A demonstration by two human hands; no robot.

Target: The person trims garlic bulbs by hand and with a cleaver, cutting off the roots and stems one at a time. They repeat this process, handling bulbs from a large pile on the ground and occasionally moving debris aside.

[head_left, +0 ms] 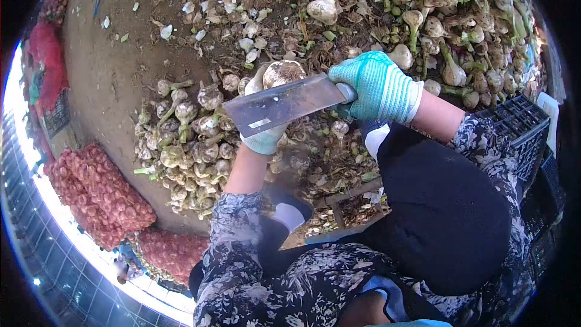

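Observation:
My right hand (pixel 376 88), in a teal and white knit glove, is wrapped round the handle of a cleaver (pixel 285 104). Its broad blade points left and lies across the view over my left hand (pixel 266 140), which is gloved too. Just beyond the blade's upper edge shows a garlic bulb (pixel 284 73) with its root side up, held in the left hand. The blade hides most of those fingers. Left of that hand, a heap of garlic bulbs (pixel 190 145) with short-cut stems lies on the ground.
Garlic with long stems (pixel 454 72) is piled at the upper right. Cut stems and loose skins litter the ground ahead. Red net sacks (pixel 100 197) full of bulbs lie at the left. Black plastic crates (pixel 517 130) stand on the right, beside my knee.

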